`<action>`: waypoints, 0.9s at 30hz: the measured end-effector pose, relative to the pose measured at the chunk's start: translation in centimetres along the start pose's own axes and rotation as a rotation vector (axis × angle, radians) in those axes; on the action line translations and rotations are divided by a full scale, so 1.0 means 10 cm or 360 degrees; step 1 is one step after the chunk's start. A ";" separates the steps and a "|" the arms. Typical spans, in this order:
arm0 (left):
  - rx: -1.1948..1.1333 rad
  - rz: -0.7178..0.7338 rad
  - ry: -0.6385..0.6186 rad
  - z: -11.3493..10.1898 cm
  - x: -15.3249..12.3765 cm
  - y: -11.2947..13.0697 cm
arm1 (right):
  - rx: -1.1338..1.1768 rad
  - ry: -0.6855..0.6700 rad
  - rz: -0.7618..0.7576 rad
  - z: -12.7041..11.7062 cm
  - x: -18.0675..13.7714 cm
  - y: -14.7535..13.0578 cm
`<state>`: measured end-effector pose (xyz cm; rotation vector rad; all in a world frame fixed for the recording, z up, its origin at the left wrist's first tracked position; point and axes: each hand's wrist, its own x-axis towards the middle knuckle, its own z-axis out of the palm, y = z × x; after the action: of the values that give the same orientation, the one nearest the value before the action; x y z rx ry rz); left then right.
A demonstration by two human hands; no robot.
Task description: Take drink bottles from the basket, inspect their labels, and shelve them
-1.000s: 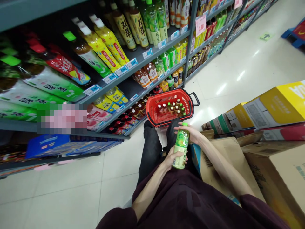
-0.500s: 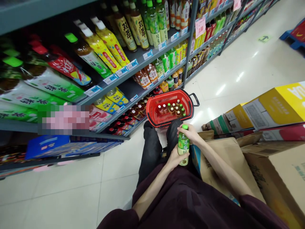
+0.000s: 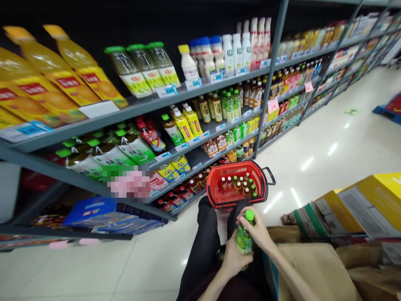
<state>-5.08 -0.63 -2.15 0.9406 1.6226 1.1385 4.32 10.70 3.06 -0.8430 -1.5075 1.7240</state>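
A green drink bottle [image 3: 244, 240] with a bright green cap stands slightly tilted in front of my lap, held by both hands. My left hand [image 3: 231, 258] is wrapped round its lower part. Higher up, my right hand [image 3: 257, 230] closes on the neck and shoulder, just below the cap, hiding part of the label. Past my knees is a red shopping basket [image 3: 212, 190] with a black rim, holding several small bottles with white and green caps.
A grey shelf rack [image 3: 138, 109] full of drinks runs along the left and ahead. Brown cardboard boxes [image 3: 313, 267] and yellow cartons [image 3: 351, 211] stand close on my right. Pale tiled floor [image 3: 291, 171] lies beyond the basket, with a blue pallet [image 3: 387, 115] at far right.
The view has tilted up, showing higher shelves, so basket and bottle appear lower. Both hands stay on the bottle, which is more covered by the fingers now.
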 end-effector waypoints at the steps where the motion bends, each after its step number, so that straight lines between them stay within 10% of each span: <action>1: -0.0056 0.0022 0.0015 -0.04 0.03 0.01 | -0.0016 -0.0034 -0.0045 0.04 -0.01 0.00; 6: -0.0215 0.0253 0.0038 -0.34 0.16 0.18 | -0.0149 -0.0323 -0.0076 0.21 -0.10 0.05; 16: 0.0771 0.0533 -0.0104 -1.04 0.23 0.98 | -0.0756 -0.0080 -0.0454 0.29 0.24 -0.11; 27: 0.1034 0.0752 -0.0026 -0.92 0.85 1.26 | -0.1082 0.0094 -0.0382 0.26 0.81 0.00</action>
<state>-15.32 8.42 9.25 1.8200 1.8475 0.8920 -2.31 16.07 3.07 -0.9746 -2.0927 0.9990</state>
